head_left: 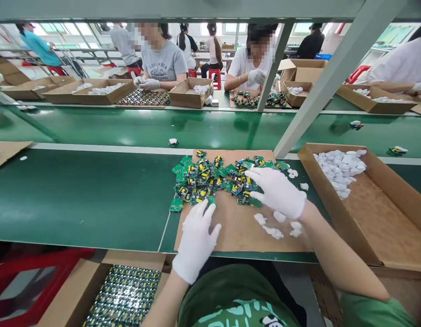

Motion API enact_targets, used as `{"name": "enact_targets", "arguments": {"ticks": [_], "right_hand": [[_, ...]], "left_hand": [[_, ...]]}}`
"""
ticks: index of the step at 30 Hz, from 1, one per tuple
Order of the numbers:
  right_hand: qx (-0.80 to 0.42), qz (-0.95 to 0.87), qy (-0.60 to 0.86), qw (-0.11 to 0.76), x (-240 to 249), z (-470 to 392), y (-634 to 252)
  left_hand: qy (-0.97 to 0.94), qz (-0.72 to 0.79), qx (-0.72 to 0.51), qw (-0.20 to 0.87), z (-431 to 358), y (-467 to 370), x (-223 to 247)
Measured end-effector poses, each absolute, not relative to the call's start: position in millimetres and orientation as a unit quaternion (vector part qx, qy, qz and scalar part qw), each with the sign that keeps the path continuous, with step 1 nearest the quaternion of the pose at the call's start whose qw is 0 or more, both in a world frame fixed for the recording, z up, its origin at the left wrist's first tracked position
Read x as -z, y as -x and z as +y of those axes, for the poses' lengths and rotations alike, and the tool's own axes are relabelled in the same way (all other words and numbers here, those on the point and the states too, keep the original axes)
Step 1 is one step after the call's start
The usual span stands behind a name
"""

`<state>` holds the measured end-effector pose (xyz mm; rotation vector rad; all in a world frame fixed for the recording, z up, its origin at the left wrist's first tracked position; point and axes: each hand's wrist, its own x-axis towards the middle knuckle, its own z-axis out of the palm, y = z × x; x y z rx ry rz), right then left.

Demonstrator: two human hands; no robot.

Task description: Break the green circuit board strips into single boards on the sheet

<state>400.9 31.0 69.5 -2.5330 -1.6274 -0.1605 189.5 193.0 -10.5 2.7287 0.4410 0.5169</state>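
My L hand (197, 236) is half open, thumb out wide, fingertips on a green board at the near edge of the pile (203, 179). My R hand (280, 190) is wide open w/ fingers spread, over the R side of the pile, w/ nothing between thumb and fingers. Both have white gloves on.

The pile sits on 1 brown card (231, 231), a few boards off its L edge. Too many to count, b/c they overlap. Near my R wrist, approx. 5 white bits (273, 233) lie on the card, though some may be stuck together. 1 big box (394, 227) on the R has lots more; 1 low box (72, 284) on the L has boards in rows.
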Motion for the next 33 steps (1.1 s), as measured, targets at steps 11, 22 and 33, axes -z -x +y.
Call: {"name": "enact_targets", "arguments": {"ticks": [11, 22, 33], "right_hand": [[0.016, -0.722, 0.69, -0.05, -35, 109, -358], [-0.043, -0.62, 0.783, -0.024, -15, 127, -338], [-0.089, -0.553, 0.827, 0.047, -31, 120, -346]], "left_hand": [[-0.903, 0.235, -0.291, 0.211, 199, -182, 25], [-0.852, 0.294, -0.297, 0.317, 206, -165, 30], [-0.877, 0.257, -0.305, 0.267, 198, -166, 30]]}}
